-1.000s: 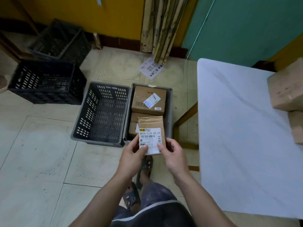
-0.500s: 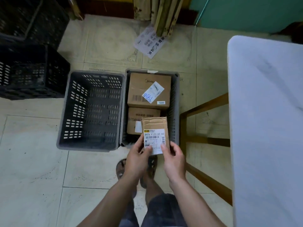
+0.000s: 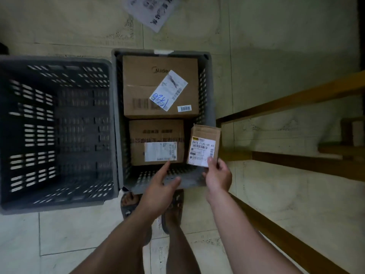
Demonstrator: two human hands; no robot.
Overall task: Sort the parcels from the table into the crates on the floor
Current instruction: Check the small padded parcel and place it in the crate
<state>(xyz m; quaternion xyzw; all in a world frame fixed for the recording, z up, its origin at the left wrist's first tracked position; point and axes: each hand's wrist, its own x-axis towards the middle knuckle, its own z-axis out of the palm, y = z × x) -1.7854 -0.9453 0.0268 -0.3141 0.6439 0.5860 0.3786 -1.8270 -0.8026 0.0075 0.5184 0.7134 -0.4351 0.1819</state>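
Sandals [image 3: 128, 207] on your feet show just behind your left hand [image 3: 160, 186], on pale floor tiles. That hand is spread loose and holds nothing: its thumb lies out over the near rim of the grey crate [image 3: 211, 99], and its index finger stretches forward to the near edge of the smaller box [image 3: 156, 133] inside. Whether the fingertip touches the cardboard, you cannot tell. Your right hand [image 3: 218, 177], just beside the left and apart from it, pinches the small parcel [image 3: 205, 135] by its near end, thumb pressed on the white label and the other fingers hidden behind. The parcel rises forward from that hand with its label facing you. It is held over the crate's near right corner, overlapping the right rim, just right of the smaller box.

Ahead of your left index finger, the smaller box lies flat in the near half of the crate, a white label on top. Past it the larger box [image 3: 142, 99] fills the far half, carrying a tilted white slip with blue handwriting. Left of your left hand a second crate [image 3: 59, 80], darker and slotted, stands side by side with the grey one, walls close together. Right of your right hand run wooden rails [image 3: 296, 99]. Farthest ahead, beyond the crates, a printed sheet [image 3: 156, 10] lies on the tiles
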